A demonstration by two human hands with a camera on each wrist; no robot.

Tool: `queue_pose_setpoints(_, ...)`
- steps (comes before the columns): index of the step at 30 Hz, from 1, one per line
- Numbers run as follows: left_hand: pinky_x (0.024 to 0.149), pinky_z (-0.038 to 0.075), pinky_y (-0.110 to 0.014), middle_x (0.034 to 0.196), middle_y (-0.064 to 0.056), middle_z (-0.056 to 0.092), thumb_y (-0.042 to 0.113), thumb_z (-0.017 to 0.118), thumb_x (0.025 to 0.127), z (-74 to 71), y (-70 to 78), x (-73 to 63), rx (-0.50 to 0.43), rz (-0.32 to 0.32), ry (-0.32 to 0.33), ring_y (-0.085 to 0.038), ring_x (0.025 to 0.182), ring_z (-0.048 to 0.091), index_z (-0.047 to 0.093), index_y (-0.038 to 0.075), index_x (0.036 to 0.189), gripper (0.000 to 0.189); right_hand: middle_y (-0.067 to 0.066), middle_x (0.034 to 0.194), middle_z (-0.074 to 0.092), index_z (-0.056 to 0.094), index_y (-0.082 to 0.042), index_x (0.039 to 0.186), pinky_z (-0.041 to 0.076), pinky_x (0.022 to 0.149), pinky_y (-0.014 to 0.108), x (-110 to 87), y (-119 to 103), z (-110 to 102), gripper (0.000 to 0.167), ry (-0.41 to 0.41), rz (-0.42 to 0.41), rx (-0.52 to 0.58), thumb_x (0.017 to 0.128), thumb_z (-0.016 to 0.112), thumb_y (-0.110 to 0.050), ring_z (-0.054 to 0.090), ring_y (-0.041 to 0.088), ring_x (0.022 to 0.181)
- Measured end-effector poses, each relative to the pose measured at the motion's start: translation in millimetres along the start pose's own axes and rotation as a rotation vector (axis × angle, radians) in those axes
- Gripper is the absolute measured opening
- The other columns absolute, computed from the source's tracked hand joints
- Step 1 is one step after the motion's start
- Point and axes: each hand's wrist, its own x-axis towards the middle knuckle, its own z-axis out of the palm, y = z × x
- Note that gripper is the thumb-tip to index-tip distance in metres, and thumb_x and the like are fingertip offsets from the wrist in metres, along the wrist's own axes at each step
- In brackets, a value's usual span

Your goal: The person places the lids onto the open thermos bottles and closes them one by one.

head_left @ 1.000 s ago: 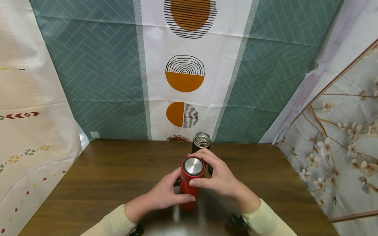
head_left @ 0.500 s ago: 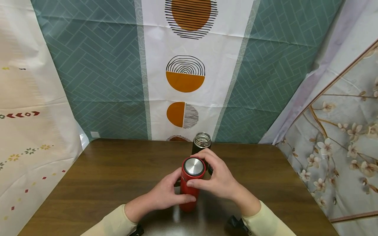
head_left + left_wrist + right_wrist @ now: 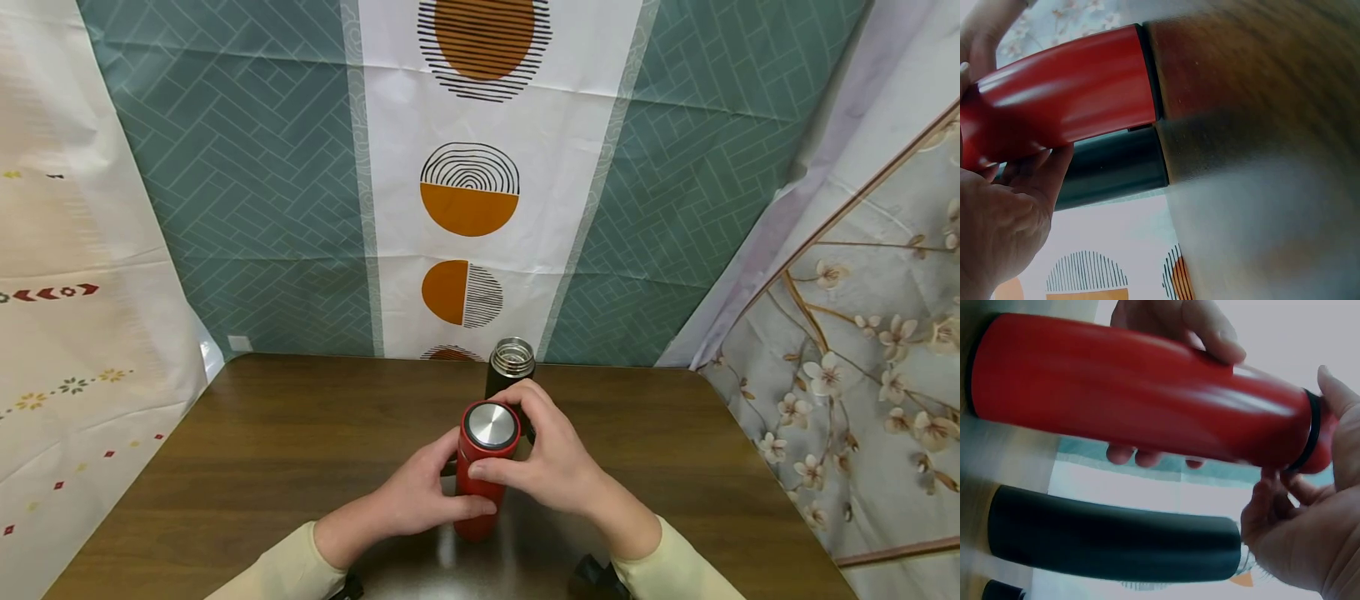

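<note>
A red thermos [image 3: 474, 521] stands upright on the table, its lid topped by a brushed silver disc [image 3: 491, 425]. My left hand [image 3: 420, 487] grips the thermos body, thumb across the front. Around the red lid [image 3: 1324, 447] curl the thumb and fingers of my right hand [image 3: 551, 462]; a dark ring shows at the lid's lower edge in the right wrist view. Just behind is a black thermos [image 3: 1116, 536], upright and without a lid, its steel threaded neck [image 3: 513, 357] bare. Near its base sits a small black cap [image 3: 1002, 591], mostly hidden by my right hand in the head view.
The brown wooden table [image 3: 300, 425] reaches back to a green and white patterned cloth [image 3: 285, 208]. Light floral cloth [image 3: 847, 400] hangs along the right side and cream cloth [image 3: 90, 333] along the left.
My right thumb has shifted slightly left across the front of the lid, and the right hand has turned a little with it. The left hand and both thermoses stay in place.
</note>
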Motion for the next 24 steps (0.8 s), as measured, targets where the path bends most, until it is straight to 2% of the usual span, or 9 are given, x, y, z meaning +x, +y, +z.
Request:
queue_pose_setpoints(3,0.111,0.056,-0.049,0.142,0.012,0.068,0.035,0.092,0.094,0.2,-0.4,-0.4,0.010,0.008,0.006,-0.017,0.128,0.067,0.055,0.038,0.152,0.069,-0.001,0.131,0.064,0.068,-0.022,0.139,0.058,0.097,0.039,1.9,9.2,-5.8,0.062,-0.061,-0.038,0.092,0.085,0.099,-0.022,0.062,0.023,0.121)
queue_pose_setpoints(6,0.111,0.055,-0.049,0.142,0.012,0.068,0.036,0.093,0.094,0.6,-0.8,-0.5,0.016,0.012,0.009,-0.017,0.128,0.067,0.055,0.038,0.152,0.069,0.006,0.134,0.063,0.068,-0.015,0.147,0.057,0.099,0.039,3.6,19.6,-10.4,0.065,-0.116,-0.096,0.190,0.088,0.096,-0.019,0.062,0.028,0.122)
queue_pose_setpoints(10,0.111,0.056,-0.049,0.142,0.012,0.068,0.036,0.092,0.094,0.8,-0.3,-0.6,0.010,0.008,0.007,-0.017,0.128,0.067,0.055,0.038,0.152,0.069,0.013,0.137,0.061,0.065,-0.008,0.153,0.058,0.101,0.037,4.4,27.0,-11.8,0.070,-0.160,-0.135,0.278,0.089,0.094,-0.016,0.062,0.031,0.123)
queue_pose_setpoints(16,0.111,0.055,-0.050,0.142,0.013,0.068,0.037,0.092,0.094,0.9,1.7,-0.9,0.011,-0.013,0.008,-0.016,0.129,0.067,0.054,0.038,0.152,0.069,0.011,0.136,0.065,0.068,-0.008,0.148,0.056,0.104,0.035,4.3,26.4,-8.4,0.068,-0.135,-0.103,0.255,0.085,0.093,-0.007,0.063,0.030,0.126)
queue_pose_setpoints(24,0.111,0.055,-0.050,0.145,0.012,0.067,0.036,0.092,0.094,1.7,-0.7,-1.1,0.009,-0.001,0.007,-0.017,0.130,0.067,0.053,0.038,0.155,0.073,0.006,0.131,0.068,0.072,-0.015,0.142,0.057,0.101,0.039,2.5,20.9,-4.6,0.063,-0.070,-0.087,0.190,0.083,0.097,-0.012,0.063,0.028,0.122)
